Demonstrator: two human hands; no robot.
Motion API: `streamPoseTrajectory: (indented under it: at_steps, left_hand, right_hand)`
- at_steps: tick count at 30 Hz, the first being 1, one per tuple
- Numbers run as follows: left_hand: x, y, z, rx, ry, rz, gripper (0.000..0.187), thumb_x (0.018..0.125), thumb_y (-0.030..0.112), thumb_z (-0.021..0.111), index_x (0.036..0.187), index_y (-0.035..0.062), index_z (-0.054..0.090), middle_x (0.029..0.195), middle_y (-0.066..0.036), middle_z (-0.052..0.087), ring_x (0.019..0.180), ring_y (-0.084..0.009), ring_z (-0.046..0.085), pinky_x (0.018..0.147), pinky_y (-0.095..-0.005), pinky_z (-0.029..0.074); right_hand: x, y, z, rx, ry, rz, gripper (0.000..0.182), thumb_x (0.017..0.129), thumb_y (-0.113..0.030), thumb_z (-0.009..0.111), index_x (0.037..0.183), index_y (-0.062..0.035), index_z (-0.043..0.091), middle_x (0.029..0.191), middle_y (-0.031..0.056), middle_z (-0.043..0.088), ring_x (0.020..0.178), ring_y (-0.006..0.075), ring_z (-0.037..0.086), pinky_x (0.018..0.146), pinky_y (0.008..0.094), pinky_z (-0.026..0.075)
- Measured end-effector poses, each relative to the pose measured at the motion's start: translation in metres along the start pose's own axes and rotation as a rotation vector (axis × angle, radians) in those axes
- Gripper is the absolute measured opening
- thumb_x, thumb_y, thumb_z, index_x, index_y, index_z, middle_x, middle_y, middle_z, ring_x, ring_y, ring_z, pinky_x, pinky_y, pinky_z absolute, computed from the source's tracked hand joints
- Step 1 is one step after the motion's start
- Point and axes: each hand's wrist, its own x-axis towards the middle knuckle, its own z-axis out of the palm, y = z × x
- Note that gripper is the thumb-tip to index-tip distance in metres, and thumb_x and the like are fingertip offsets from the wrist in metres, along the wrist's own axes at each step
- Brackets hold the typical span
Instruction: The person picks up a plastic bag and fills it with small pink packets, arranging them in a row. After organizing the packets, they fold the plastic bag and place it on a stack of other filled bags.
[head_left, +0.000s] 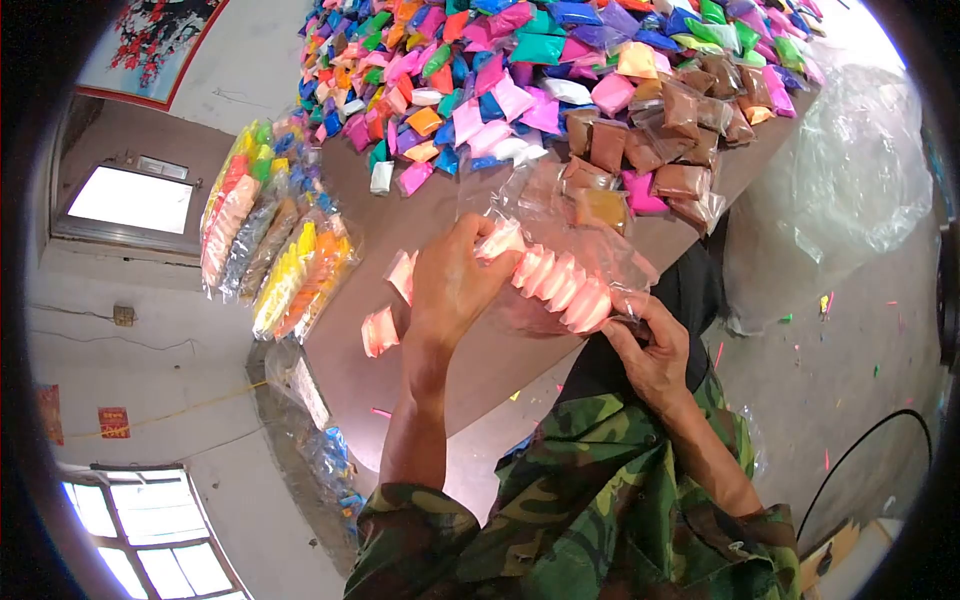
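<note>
A clear plastic bag lies between my hands over the brown table, with a row of light pink packets lined up in it. My left hand is closed on a pink packet at the upper left end of the row, thumb and fingers pinching it. My right hand pinches the edge of the clear bag at the lower right end, thumb and forefinger together. Two more pink packets lie on the table left of my left wrist, one lower packet and one partly behind the hand.
A large heap of coloured packets covers the far side of the table. Brown packets lie nearest my right side. Filled bags of sorted packets stand at the left edge. A big translucent bag sits on the right.
</note>
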Motion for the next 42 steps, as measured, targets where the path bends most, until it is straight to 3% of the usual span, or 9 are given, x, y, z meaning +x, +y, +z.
streamPoseTrajectory:
  at_steps: [4,7,10,16,19,31,37,40,42]
  left_hand:
    - [0.000,0.011,-0.007,0.036,-0.058,-0.095,0.042,0.081,0.031,0.084,0.111,0.0059,0.070,0.110,-0.020,0.075,0.104,-0.0349,0.074,0.088,-0.0422,0.057]
    - [0.001,0.000,-0.001,0.015,-0.055,0.031,0.045,0.082,0.031,0.084,0.116,0.0054,0.070,0.110,-0.019,0.076,0.104,-0.0320,0.075,0.088,-0.0409,0.058]
    - [-0.002,0.003,-0.009,-0.121,-0.040,0.092,0.046,0.083,0.029,0.080,0.119,0.0027,0.067,0.105,-0.020,0.076,0.100,-0.0360,0.074,0.086,-0.0429,0.057]
    - [-0.001,-0.009,-0.001,-0.268,-0.097,0.016,0.046,0.086,0.028,0.079,0.119,-0.0027,0.070,0.110,-0.021,0.077,0.103,-0.0313,0.076,0.089,-0.0397,0.058]
    - [-0.004,-0.005,-0.001,-0.239,-0.075,0.011,0.042,0.088,0.023,0.079,0.122,0.0005,0.071,0.109,-0.016,0.078,0.103,-0.0226,0.076,0.089,-0.0334,0.058]
    - [-0.001,-0.001,0.001,-0.191,-0.070,0.027,0.034,0.091,0.022,0.076,0.118,0.0016,0.073,0.104,-0.014,0.079,0.098,-0.0212,0.076,0.085,-0.0331,0.059]
    - [-0.001,-0.002,-0.002,-0.348,-0.124,-0.021,0.036,0.091,0.023,0.077,0.119,0.0016,0.072,0.104,-0.013,0.079,0.096,-0.0208,0.076,0.084,-0.0337,0.058]
    - [-0.003,-0.005,0.001,-0.348,-0.041,0.091,0.027,0.091,0.019,0.074,0.112,0.0024,0.073,0.101,-0.016,0.078,0.085,-0.0251,0.076,0.079,-0.0364,0.059]
    - [-0.007,-0.001,-0.005,-0.240,0.011,0.041,0.028,0.091,0.020,0.075,0.113,0.0026,0.073,0.105,-0.016,0.077,0.084,-0.0249,0.075,0.079,-0.0363,0.059]
  right_hand:
    - [0.000,-0.002,0.000,0.029,-0.002,0.025,0.038,0.087,0.000,0.083,0.122,-0.0014,0.068,0.119,0.0140,0.072,0.103,0.0179,0.071,0.086,0.0287,0.058]
    - [-0.001,-0.002,0.002,0.051,0.020,0.051,0.037,0.087,0.000,0.084,0.121,-0.0015,0.068,0.118,0.0147,0.072,0.100,0.0183,0.072,0.085,0.0290,0.058]
    - [-0.001,0.001,0.001,0.001,0.026,-0.021,0.037,0.086,0.000,0.084,0.120,-0.0015,0.068,0.118,0.0153,0.072,0.099,0.0186,0.072,0.084,0.0290,0.059]
    - [0.000,0.000,0.002,0.003,0.024,0.005,0.038,0.085,0.000,0.084,0.120,-0.0009,0.068,0.118,0.0153,0.073,0.099,0.0207,0.073,0.085,0.0304,0.059]
    - [0.000,0.000,0.000,-0.018,0.011,-0.019,0.039,0.085,0.000,0.084,0.121,-0.0008,0.068,0.119,0.0153,0.073,0.101,0.0211,0.073,0.086,0.0308,0.058]
    - [-0.002,0.000,0.000,0.008,0.011,0.007,0.039,0.086,0.000,0.084,0.123,-0.0012,0.068,0.121,0.0152,0.072,0.106,0.0195,0.071,0.088,0.0296,0.058]
    - [-0.001,-0.002,-0.001,-0.031,-0.001,0.000,0.039,0.087,-0.001,0.084,0.122,-0.0011,0.068,0.121,0.0152,0.072,0.106,0.0191,0.071,0.088,0.0295,0.058]
    - [0.000,-0.002,0.000,-0.001,-0.006,0.033,0.039,0.086,0.000,0.084,0.122,-0.0010,0.068,0.122,0.0153,0.072,0.105,0.0194,0.071,0.088,0.0290,0.058]
    - [-0.002,-0.001,0.001,0.007,0.012,0.016,0.039,0.086,0.000,0.084,0.122,-0.0010,0.068,0.122,0.0153,0.073,0.105,0.0191,0.072,0.087,0.0288,0.058]
